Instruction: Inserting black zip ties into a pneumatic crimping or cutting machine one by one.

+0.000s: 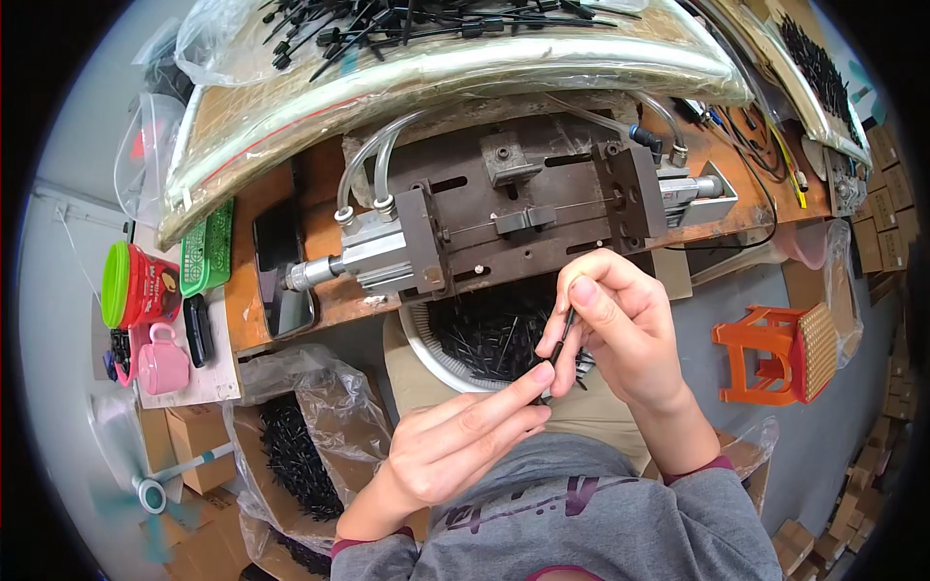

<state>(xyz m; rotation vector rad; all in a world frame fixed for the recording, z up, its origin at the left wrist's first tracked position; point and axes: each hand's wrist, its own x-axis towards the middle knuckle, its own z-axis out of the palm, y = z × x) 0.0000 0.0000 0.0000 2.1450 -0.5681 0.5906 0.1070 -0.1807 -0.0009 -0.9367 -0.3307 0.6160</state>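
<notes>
My right hand (620,334) pinches a thin black plastic strip (562,339) between thumb and forefinger, just below the metal press fixture (513,208). My left hand (465,441) reaches up from below with its fingers extended, and the fingertips touch the lower end of the same strip. Under both hands sits a white round basket (426,349) filled with several black strips. The fixture on the orange bench (252,290) has a pneumatic cylinder (339,266) on its left and another (693,189) on its right.
Clear bags of black strips (300,455) stand in cardboard boxes at lower left. A plastic-covered tray of black parts (436,39) lies behind the fixture. A green basket (208,247), red jar with green lid (136,286) and pink cup (160,363) sit left. An orange stool (775,353) stands right.
</notes>
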